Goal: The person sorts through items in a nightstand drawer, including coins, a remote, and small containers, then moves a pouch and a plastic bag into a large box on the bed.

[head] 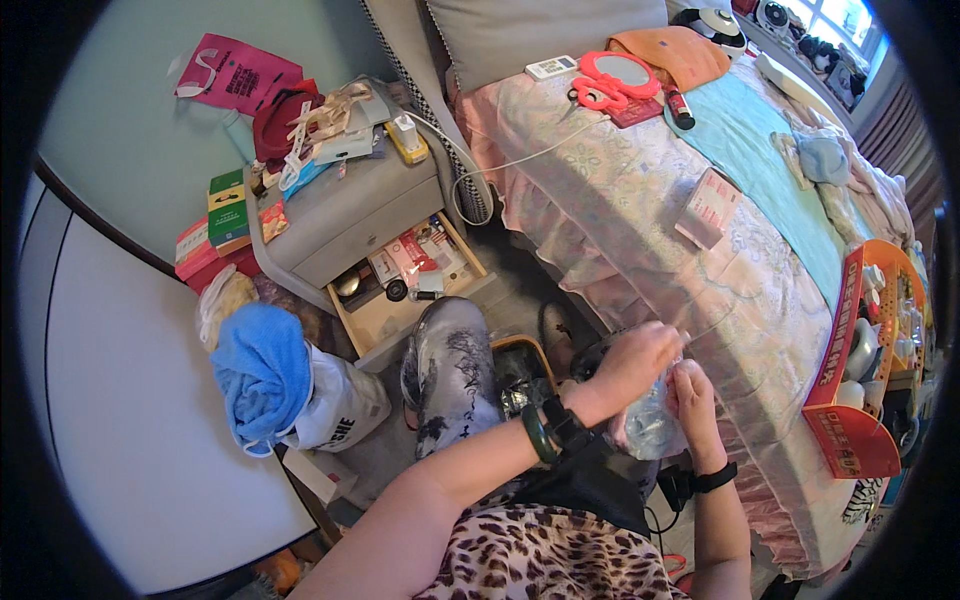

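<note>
Over my lap, beside the bed's edge, a clear plastic bag point(651, 424) with pale contents hangs below both hands. My right hand point(691, 394) pinches the bag's upper edge between thumb and fingers. Just above it, my left hand point(637, 360) is closed with a small pale tip showing past its fingers; whether that is part of the bag or a separate thing, I cannot tell. A green bangle point(537, 435) and a black strap circle my left wrist, and another black strap is on my right wrist. What lies inside the bag is not clear.
An open wooden drawer point(386, 330) with small items juts from the grey nightstand point(352, 202). A lined bin point(551, 367) stands between my legs and the bed. A white bag point(352, 405) with a blue towel point(259, 367) is at left. On the bed are a pink box point(709, 210) and a red-orange tray point(836, 360).
</note>
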### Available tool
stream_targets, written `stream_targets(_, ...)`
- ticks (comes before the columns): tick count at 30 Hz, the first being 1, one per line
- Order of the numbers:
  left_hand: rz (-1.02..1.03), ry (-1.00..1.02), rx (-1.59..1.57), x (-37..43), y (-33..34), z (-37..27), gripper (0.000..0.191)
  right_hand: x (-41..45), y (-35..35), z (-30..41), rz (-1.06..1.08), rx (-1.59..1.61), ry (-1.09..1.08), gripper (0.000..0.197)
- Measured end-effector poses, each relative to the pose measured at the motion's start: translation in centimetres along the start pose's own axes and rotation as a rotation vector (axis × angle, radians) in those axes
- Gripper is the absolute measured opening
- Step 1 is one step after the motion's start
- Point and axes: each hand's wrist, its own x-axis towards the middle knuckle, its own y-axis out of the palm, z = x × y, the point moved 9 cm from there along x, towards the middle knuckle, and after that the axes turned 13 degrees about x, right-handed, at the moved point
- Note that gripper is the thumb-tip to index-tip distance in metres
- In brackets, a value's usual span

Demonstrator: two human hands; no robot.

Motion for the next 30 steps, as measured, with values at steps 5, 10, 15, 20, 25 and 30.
stream_targets(5, 0.114, 0.119, 0.026, -1.3, 0.4, -2.7, 0.011, -1.1, 1.7, -2.2, 0.207, 0.107, 0.158, 0.042)
stream_targets(10, 0.137, 0.162, 0.006, -1.2, 0.5, -3.3, 0.011, -3.0, 2.8, -1.3, 0.286, 0.115, 0.242, 0.04)
stream_targets(15, 0.354, 0.209, -0.036, -2.0, 1.6, -4.6, 0.018, -2.7, 3.0, 0.8, 0.112, -0.355, -0.128, 0.032)
stream_targets(20, 0.236, 0.302, -0.063, -2.9, -1.4, -2.9, 0.032, -2.6, 4.0, 0.7, 0.191, -0.494, -0.104, 0.032)
stream_targets(25, 0.357, 0.21, 0.002, -3.6, -0.6, -1.1, 0.024, -2.6, 3.9, -0.4, 0.203, -0.495, -0.068, 0.039)
stream_targets(30, 0.293, 0.139, 0.005, -3.4, -0.9, -0.2, 0.011, -3.1, 4.3, 0.7, 0.13, -0.177, -0.026, 0.037)
